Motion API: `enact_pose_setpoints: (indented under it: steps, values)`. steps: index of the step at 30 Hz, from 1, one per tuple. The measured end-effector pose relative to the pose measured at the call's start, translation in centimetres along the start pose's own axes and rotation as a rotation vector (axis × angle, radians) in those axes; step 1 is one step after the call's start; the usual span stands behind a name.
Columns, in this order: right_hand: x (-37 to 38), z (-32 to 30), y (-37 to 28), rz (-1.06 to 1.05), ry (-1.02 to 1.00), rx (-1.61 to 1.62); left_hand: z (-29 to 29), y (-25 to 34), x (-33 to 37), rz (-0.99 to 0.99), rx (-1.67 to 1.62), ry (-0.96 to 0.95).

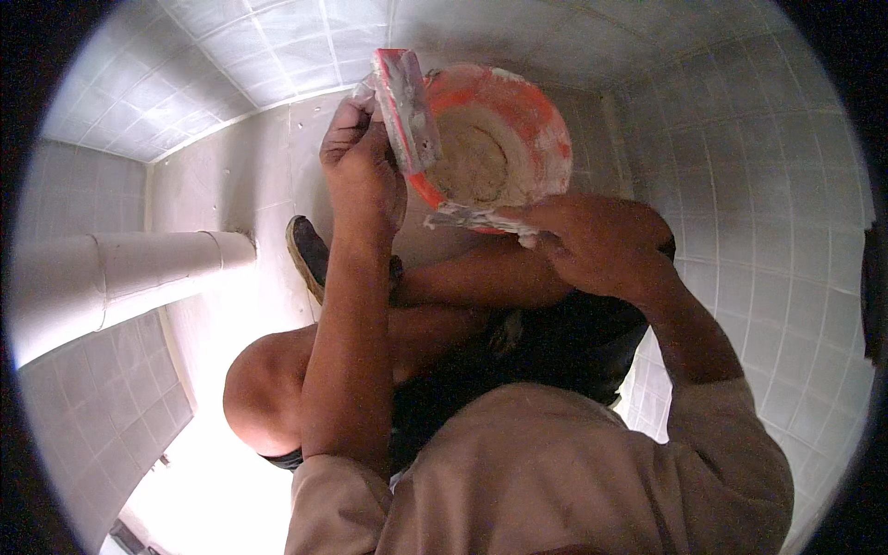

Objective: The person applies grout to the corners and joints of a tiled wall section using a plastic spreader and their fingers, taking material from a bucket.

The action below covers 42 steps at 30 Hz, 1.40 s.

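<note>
My left hand (363, 157) is closed around a grout float (404, 113) with a red edge, its flat face smeared with pale paste. The float stands on its side over the left rim of an orange-red bucket (548, 129). Drying paste coats the bucket's inside wall, and grey-beige paste (469, 159) lies at its bottom. At the near rim my right hand (597, 242) grips a scraper (467, 217), its blade pointing left. White paste clings to the blade and to my right fingers. The scraper's handle is hidden in my hand.
A thick white pipe (120, 273) runs in from the left. Pale tiled walls (758, 185) stand close at the right, far side and left. My shoe (308, 252) rests on the floor (268, 176), and my bent legs lie just below the bucket.
</note>
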State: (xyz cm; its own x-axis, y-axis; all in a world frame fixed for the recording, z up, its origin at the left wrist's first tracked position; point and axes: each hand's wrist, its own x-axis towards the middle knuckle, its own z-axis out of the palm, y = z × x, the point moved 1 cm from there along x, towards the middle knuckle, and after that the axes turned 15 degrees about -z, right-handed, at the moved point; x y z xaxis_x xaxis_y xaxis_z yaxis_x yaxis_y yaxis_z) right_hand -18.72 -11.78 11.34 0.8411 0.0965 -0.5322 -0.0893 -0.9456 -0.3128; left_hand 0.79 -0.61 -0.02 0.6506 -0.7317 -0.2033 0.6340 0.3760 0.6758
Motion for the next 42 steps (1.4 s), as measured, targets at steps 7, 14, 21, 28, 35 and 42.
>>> enact_pose_setpoints:
  steps: [7,14,21,28,35,42]
  values:
    - [-1.5,2.1,3.3,0.279,0.603,0.927,0.5,-0.5,-1.0,-0.216,-0.030,0.001]
    - [1.7,5.4,2.9,-0.096,0.935,0.614,3.2,-1.5,-2.6,-0.468,-0.311,-0.143]
    - [2.1,4.9,2.4,-0.209,0.882,0.163,2.9,-1.0,-3.2,-0.424,-0.457,-0.134]
    - [-0.3,2.8,2.3,0.208,0.556,0.016,1.3,1.1,-2.5,-0.375,-0.381,0.053]
    - [2.4,0.0,3.4,0.443,0.386,0.134,2.3,1.9,-2.9,-0.290,-0.320,-0.113]
    - [3.6,-5.2,1.3,-0.310,0.926,-0.032,2.0,1.3,-2.7,-0.414,-0.199,-0.162]
